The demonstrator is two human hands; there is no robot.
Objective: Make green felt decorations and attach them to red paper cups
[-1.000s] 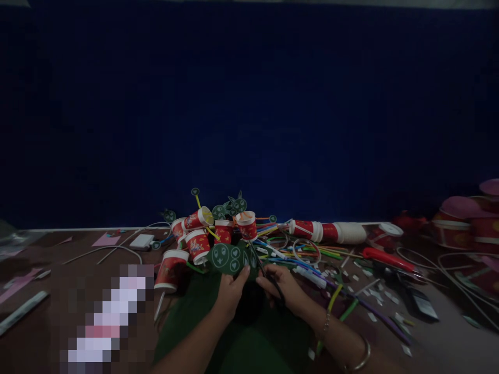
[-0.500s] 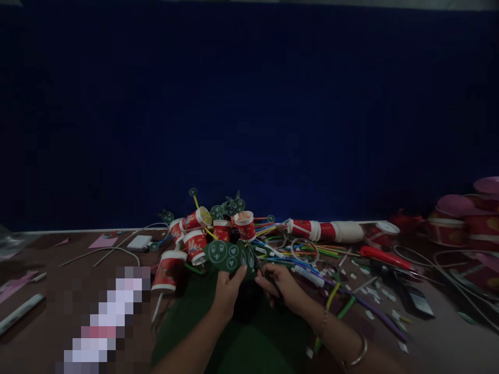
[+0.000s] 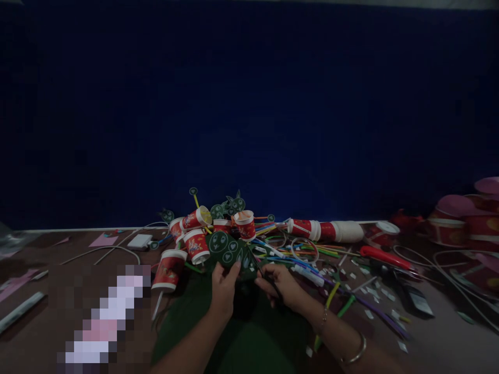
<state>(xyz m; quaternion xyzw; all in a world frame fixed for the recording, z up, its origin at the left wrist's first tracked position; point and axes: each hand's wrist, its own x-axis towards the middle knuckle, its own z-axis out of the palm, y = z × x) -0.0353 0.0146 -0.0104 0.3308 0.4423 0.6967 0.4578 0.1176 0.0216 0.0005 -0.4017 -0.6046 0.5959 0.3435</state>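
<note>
My left hand (image 3: 225, 291) pinches the lower edge of a dark green paper sheet (image 3: 223, 248) with white outlines of a face, hearts and long ears. In my right hand (image 3: 283, 285) is a pair of dark scissors (image 3: 259, 262), its blades pointing up and left at the right edge of the paper. Whether the blades are parted is too dark to tell. Just behind the sheet stand and lie red paper cups (image 3: 196, 245), some bearing green face cut-outs (image 3: 236, 204) and coloured pipe cleaners.
Coloured pipe cleaners (image 3: 315, 251) and small white scraps (image 3: 369, 314) litter the right side. Stacked cups (image 3: 327, 229) lie along the back, near a red-handled tool (image 3: 385, 258). To the left are a white box (image 3: 139, 242), a cable and pink paper (image 3: 103, 239).
My left hand has shifted slightly left, turning the green paper so its right side sits lower. My right hand with the scissors has hardly moved.
</note>
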